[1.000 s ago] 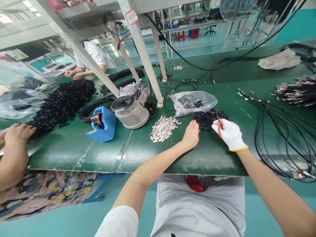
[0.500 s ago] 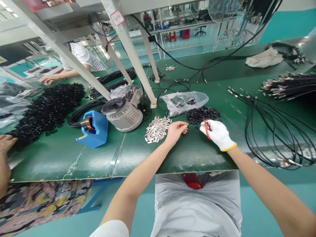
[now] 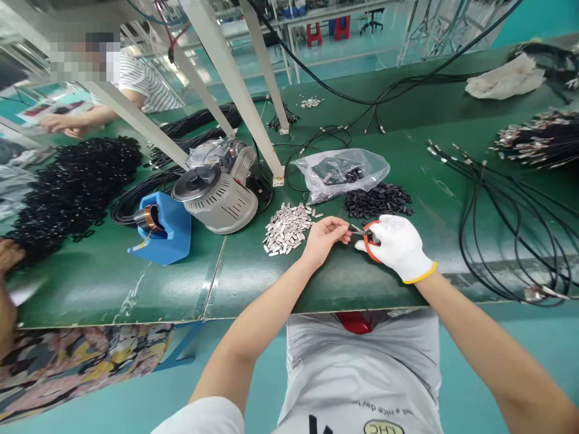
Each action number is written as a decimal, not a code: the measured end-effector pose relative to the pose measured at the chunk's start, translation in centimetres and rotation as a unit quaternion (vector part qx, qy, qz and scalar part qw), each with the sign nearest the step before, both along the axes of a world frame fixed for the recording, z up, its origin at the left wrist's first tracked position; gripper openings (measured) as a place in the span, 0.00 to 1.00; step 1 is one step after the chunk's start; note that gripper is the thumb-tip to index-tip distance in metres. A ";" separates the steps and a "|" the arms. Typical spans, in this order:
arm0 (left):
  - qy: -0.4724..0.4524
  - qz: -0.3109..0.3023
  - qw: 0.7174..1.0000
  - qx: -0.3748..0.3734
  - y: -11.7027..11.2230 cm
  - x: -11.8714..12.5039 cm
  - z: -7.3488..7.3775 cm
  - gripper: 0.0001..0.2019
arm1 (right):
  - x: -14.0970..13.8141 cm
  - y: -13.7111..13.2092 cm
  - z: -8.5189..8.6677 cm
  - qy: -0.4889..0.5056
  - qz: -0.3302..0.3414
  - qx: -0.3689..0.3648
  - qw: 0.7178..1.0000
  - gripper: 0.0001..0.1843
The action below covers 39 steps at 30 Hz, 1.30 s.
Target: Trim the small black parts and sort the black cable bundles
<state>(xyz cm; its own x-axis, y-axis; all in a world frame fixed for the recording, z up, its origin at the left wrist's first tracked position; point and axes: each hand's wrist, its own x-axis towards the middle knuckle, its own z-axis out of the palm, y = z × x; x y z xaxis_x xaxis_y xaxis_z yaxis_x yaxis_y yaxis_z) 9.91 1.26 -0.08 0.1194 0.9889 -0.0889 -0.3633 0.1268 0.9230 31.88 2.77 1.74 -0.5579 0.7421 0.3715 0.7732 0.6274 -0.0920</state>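
My left hand (image 3: 326, 237) is bare and pinched on a small dark part held just above the green bench (image 3: 344, 283). My right hand (image 3: 395, 246), in a white glove with a yellow cuff, grips red-handled scissors (image 3: 367, 235) whose tips point at that part. The two hands almost touch. Just behind them lies a pile of small black parts (image 3: 378, 201). A heap of small silver metal pieces (image 3: 286, 228) sits to the left of my left hand.
A clear plastic bag (image 3: 341, 172) holds more black parts. A grey round machine (image 3: 217, 193) and a blue tape dispenser (image 3: 161, 228) stand left. Black cables (image 3: 506, 211) spread at right. Another person's arm (image 3: 6, 283) works at far left; a person in stripes (image 3: 136, 81) sits across.
My left hand has drawn back from the black pile with a small part pinched in it. My right hand brought the scissors over to meet it. The view tilted down.
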 end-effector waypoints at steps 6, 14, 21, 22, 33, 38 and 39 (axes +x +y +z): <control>0.050 0.031 0.997 0.048 -0.1 0.5 -0.1 0.15 | 0.4 0.0 -0.7 0.001 -0.008 -0.008 1.000 0.21; 0.083 0.044 0.993 0.076 -0.6 0.9 0.1 0.13 | 0.6 -0.1 -1.1 0.012 -0.006 -0.014 1.000 0.21; 0.119 0.059 0.986 0.097 -0.8 0.9 -0.1 0.12 | 0.8 0.1 -1.8 -0.012 -0.008 -0.019 1.000 0.22; 0.122 0.059 0.986 0.098 -0.8 0.9 -0.2 0.12 | 0.8 0.1 -1.9 -0.017 -0.009 -0.017 1.000 0.22; 0.091 0.049 0.991 0.085 -0.7 1.0 -0.1 0.14 | 0.8 -0.5 -1.6 -0.048 -0.018 -0.030 0.998 0.26; 0.040 0.028 0.997 0.062 -0.6 1.1 -0.3 0.15 | 0.7 -0.6 -1.6 -0.032 -0.026 -0.027 0.999 0.26; 0.036 0.025 0.997 0.059 -0.7 1.2 -0.3 0.15 | 0.7 -0.6 -1.5 -0.026 -0.027 -0.030 0.999 0.26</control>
<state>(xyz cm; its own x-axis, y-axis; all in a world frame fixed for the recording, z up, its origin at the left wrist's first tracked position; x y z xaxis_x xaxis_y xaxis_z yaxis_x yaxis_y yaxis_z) 11.06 0.59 -0.34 0.0662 0.9976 0.0225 -0.2983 -0.0018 0.9545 32.54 2.17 0.25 -0.5341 0.7918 0.2962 0.8106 0.5792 -0.0868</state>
